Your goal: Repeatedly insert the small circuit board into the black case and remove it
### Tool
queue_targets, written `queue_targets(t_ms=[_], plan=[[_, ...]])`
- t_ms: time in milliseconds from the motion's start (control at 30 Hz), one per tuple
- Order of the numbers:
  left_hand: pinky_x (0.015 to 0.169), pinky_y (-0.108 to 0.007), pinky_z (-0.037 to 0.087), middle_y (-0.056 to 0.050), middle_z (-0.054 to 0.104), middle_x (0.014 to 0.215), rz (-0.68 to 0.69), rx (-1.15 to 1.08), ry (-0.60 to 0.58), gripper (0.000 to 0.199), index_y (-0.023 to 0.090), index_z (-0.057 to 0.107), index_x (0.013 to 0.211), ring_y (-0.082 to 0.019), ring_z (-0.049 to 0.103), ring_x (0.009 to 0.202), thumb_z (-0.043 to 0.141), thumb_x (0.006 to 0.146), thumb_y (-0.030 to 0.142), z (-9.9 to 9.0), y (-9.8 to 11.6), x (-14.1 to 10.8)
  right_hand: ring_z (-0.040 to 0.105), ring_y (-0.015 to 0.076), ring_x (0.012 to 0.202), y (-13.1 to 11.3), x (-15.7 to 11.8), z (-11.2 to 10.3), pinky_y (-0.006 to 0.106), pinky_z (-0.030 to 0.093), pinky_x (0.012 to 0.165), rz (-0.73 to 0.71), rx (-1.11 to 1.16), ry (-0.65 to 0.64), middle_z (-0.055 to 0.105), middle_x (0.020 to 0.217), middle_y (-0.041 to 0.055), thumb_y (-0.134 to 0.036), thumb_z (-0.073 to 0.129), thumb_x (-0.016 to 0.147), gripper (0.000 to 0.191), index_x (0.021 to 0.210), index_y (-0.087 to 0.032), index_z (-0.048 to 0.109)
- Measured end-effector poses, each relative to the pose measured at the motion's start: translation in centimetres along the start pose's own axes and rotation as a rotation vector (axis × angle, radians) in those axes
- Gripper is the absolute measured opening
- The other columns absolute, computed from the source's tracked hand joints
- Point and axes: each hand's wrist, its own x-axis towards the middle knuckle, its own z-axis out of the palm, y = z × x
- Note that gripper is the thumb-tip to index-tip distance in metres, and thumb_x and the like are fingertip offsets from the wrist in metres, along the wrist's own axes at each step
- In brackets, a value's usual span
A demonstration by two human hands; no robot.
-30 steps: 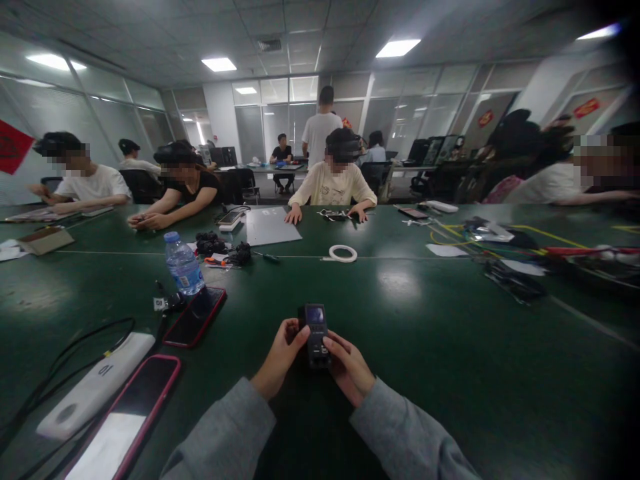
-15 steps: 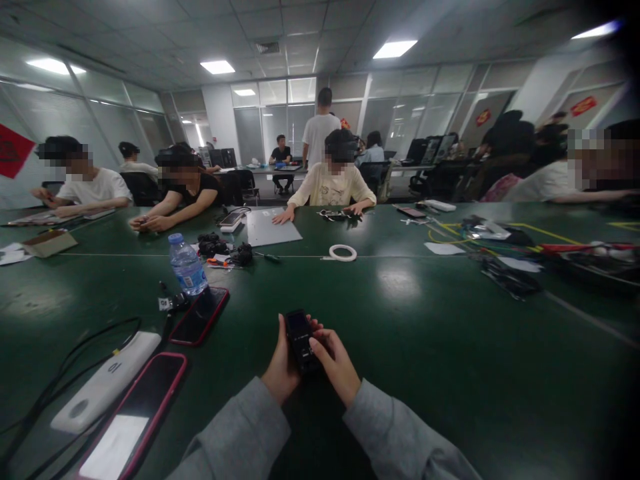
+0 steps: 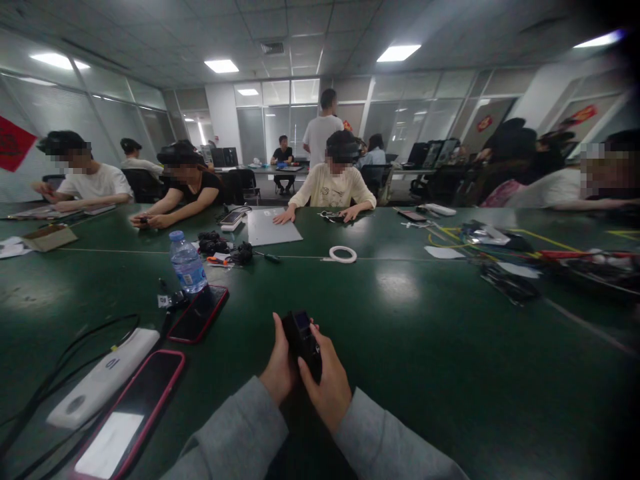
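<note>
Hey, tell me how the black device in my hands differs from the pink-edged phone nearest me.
The black device is held between your left hand and right hand, while the pink-edged phone lies on the table. The black device looks thick and blocky; the pink-edged phone is flat and slim. The black device has dark edges, whereas the pink-edged phone has a bright rim. Both are oblong.

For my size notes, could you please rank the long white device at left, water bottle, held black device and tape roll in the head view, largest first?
1. Long white device
2. Water bottle and black device, too alike to rank, the latter partly covered
3. Tape roll
</note>
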Motion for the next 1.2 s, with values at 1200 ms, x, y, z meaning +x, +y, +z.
queue_targets(t_ms=[1200], plan=[[0.082, -0.030, 0.047, -0.008, 0.058, 0.118, 0.089, -0.288, -0.040, 0.054, 0.017, 0.056, 0.114, -0.018, 0.060, 0.093, 0.047, 0.079, 0.057, -1.5, 1.8, 0.7, 0.047, 0.0265, 0.108, 1.6, 2.1, -4.0, 0.043, 0.045, 0.086, -0.139, -0.113, 0.411, 0.042, 0.120, 0.0134, -0.033, 0.062, 0.076, 0.060, 0.128, -0.017, 0.035]])
